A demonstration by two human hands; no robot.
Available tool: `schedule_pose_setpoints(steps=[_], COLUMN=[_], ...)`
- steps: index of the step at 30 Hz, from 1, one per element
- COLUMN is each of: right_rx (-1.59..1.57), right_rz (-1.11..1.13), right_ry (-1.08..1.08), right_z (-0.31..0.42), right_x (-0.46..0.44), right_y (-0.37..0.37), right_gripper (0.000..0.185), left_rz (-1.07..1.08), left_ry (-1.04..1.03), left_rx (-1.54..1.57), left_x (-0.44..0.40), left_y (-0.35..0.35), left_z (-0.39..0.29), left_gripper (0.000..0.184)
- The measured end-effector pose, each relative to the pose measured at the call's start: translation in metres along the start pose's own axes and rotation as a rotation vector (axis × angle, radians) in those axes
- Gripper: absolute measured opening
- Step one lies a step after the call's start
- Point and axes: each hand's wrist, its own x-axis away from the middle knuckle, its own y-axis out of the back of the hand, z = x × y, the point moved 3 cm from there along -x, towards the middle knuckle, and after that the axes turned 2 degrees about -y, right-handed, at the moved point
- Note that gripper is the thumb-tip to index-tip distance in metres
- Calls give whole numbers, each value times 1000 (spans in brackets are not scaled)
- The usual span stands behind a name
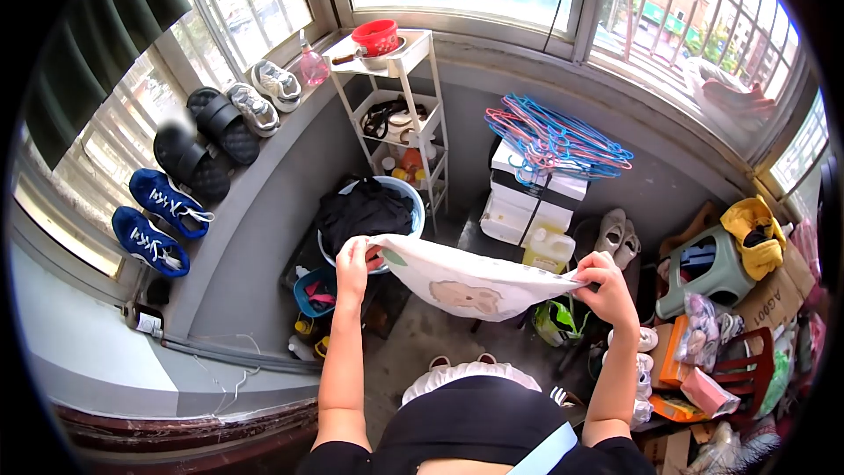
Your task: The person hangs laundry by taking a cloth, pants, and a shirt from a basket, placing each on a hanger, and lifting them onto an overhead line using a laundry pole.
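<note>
A white cloth [492,286] with a brown animal-like print and a green patch near one corner hangs stretched between my two hands. My left hand [354,268] pinches its left upper corner. At the other end, the fingers of my right hand [605,288] are closed on the right corner. The cloth sags in the middle, and whether it is a garment or a pillowcase cannot be made out. Just beyond my left hand stands a light blue basin [417,208] heaped with dark clothes [365,214].
Blue and pink hangers [554,141] lie on white boxes [519,202] ahead. A narrow white shelf rack [432,79] holds a red pot [375,37]. Blue sneakers [151,242] and black slippers [224,127] line the left ledge. Shoes, boxes and a grey-green stool [703,277] crowd the right.
</note>
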Motion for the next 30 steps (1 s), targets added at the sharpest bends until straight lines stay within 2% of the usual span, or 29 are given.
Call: schedule_pose_setpoints(steps=[2,4,6,9,10,12,13,14,16,17,19,21,24,27,30], right_rx=[66,-177,-534,-642,-576,-572,-617,-658,-546,-438,-322,-271,-242,-215,-183], right_rz=[-5,179,429,720,830,869,953,960,991,944,764,579,289,135,82], right_ry=[217,253,194,240,220,428,339,296,187,189,231,202,278,232,185], right_z=[20,31,42,58,70,75,78,77,86,87,85,84,81,83,78], right_x=[1,1,4,12,12,14,15,15,7,0,-14,-27,-44,-53,-58], right_y=[-2,-12,-35,-71,-79,-105,-112,-120,-118,-113,-104,-91,-82,-77,-79], right_gripper=[17,15,15,12,12,12,12,13,10,11,23,21,18,16,18], left_rz=[-28,-57,-80,-100,-66,-10,-58,-52,77,201,365,547,757,889,980], left_ry=[25,24,57,144,106,-20,-54,-123,-127,-98,-54,15,66,48,21], left_rx=[43,53,196,304,314,285,175,30,-57,93,37,-97,-180,-204,-237], left_x=[-2,-5,-15,-32,-42,-51,-50,-47,-46,-41,-23,-2,21,37,46], left_y=[0,-4,-9,-18,-21,-35,-45,-52,-69,-80,-101,-114,-128,-136,-141], left_z=[-4,-9,-6,8,15,26,25,23,17,16,-2,-21,-39,-51,-58], left_gripper=[34,34,30,28,30,41,49,46,46,49,63,71,68,60,55])
